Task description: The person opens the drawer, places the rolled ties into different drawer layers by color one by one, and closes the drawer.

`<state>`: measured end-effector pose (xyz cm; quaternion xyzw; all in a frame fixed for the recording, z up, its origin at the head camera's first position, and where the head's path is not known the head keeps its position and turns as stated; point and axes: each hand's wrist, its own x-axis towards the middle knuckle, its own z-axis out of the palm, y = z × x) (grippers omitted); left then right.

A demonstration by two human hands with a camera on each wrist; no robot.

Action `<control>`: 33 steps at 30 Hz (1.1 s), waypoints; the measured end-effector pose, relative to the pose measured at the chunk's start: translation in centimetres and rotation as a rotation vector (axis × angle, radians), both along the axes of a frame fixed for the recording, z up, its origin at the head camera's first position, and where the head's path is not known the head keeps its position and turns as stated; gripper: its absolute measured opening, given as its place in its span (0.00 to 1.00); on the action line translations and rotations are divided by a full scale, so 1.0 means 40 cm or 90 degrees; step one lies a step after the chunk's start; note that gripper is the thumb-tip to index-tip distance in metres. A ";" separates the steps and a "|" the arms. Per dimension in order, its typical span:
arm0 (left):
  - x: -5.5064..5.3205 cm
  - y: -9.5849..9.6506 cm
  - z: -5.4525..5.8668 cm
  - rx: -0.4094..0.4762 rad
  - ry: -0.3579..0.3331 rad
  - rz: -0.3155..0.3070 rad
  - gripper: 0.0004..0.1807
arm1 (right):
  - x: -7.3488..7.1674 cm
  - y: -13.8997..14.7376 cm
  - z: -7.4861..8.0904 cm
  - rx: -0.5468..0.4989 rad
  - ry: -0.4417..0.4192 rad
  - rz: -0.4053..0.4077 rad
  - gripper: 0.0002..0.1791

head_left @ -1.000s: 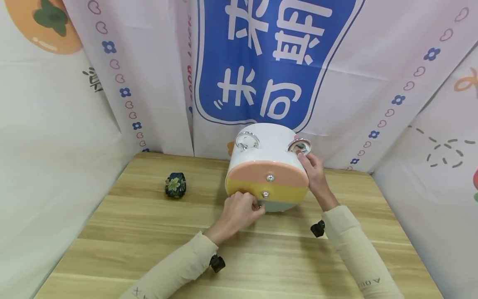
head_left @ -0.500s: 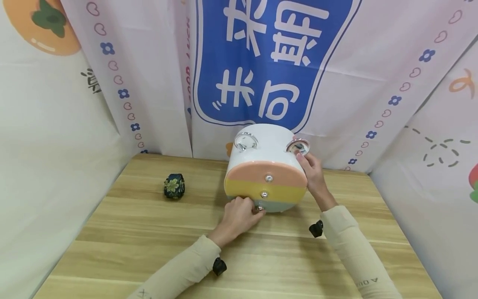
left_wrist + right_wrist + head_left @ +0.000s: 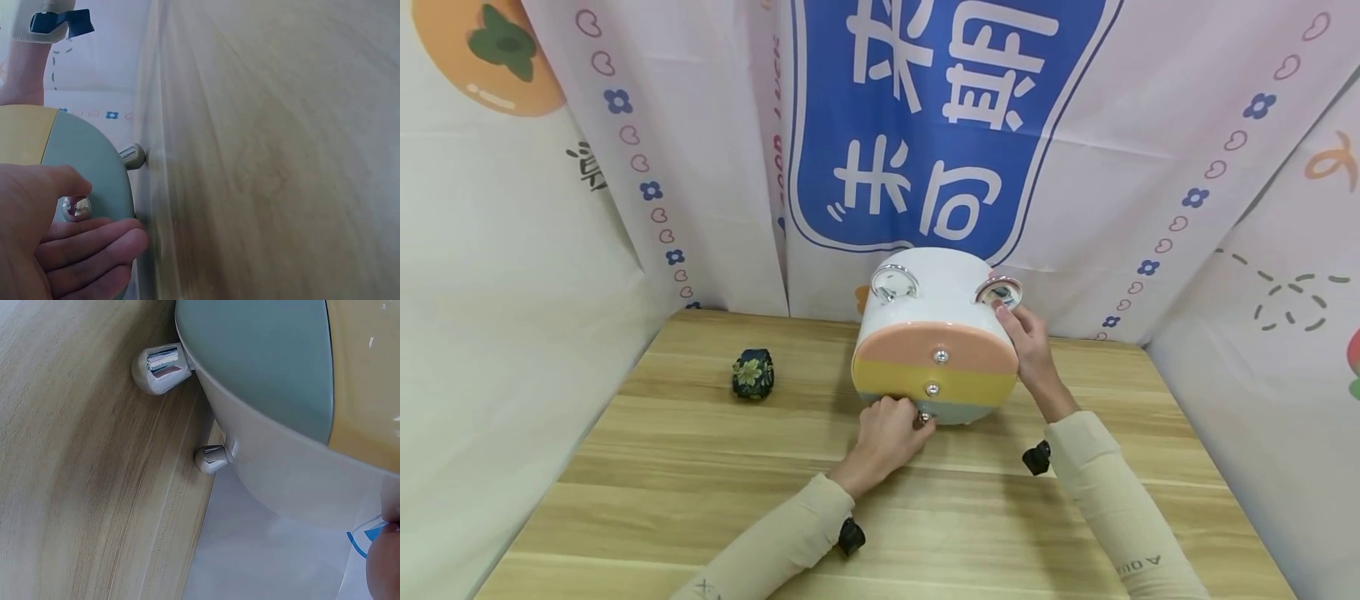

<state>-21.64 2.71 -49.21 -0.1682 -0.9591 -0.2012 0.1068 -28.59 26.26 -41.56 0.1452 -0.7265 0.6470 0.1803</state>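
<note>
A small rounded drawer box (image 3: 943, 287) stands at the back of the table, with a white shell and orange, yellow and grey-green drawer fronts. Each front has a silver knob. My left hand (image 3: 883, 433) is at the lowest drawer, its thumb and fingers about the lowest knob (image 3: 76, 208). That drawer front (image 3: 87, 150) looks flush with the shell. With my right hand (image 3: 1032, 350) I grip the box's right side, thumb by the right silver ring (image 3: 1000, 293); the other fingers are mostly hidden. The left silver ring (image 3: 895, 285) is untouched.
A dark bundle with a gold flower pattern (image 3: 752, 373) lies left of the box on the wooden table (image 3: 700, 467). Silver feet (image 3: 164, 369) hold the box off the tabletop. A printed cloth (image 3: 1075, 208) hangs close behind it, with white cloths at both sides.
My left hand has shifted slightly to the right and down, and the lowest knob, mostly hidden before, shows between its fingers. My right hand and the box have stayed in place.
</note>
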 end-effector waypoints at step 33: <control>0.010 0.001 0.009 -0.011 0.041 -0.016 0.29 | 0.000 0.011 0.007 0.011 -0.030 0.012 0.18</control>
